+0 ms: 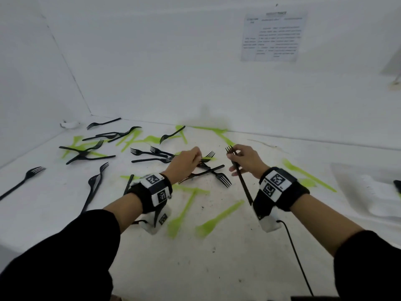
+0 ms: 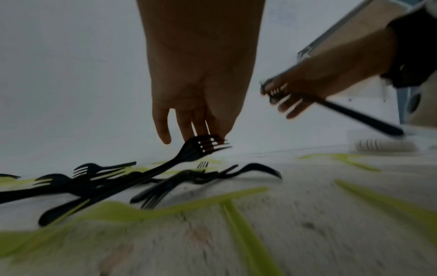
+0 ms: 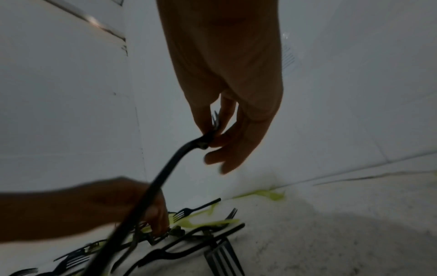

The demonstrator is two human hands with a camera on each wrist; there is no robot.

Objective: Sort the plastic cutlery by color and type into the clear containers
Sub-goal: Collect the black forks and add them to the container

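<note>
The two black sleeves (image 1: 65, 253) fill the bottom of the head view at seven and five o'clock, forearms reaching up toward centre. Beneath them the white table (image 1: 217, 257) carries loose cutlery: green pieces (image 1: 186, 211), blurred, around six and three o'clock, and black forks (image 1: 86, 155) strewn from nine to eleven o'clock. At centre the left hand (image 1: 184, 161) reaches down, fingertips on a black fork (image 2: 203, 147) tilted up out of a small crossed pile (image 1: 208, 170); whether it truly pinches it I cannot tell. At one o'clock from it, the right hand (image 1: 245, 161) pinches a held fork (image 1: 240, 177) near its tines, handle slanting down toward its wrist.
</note>
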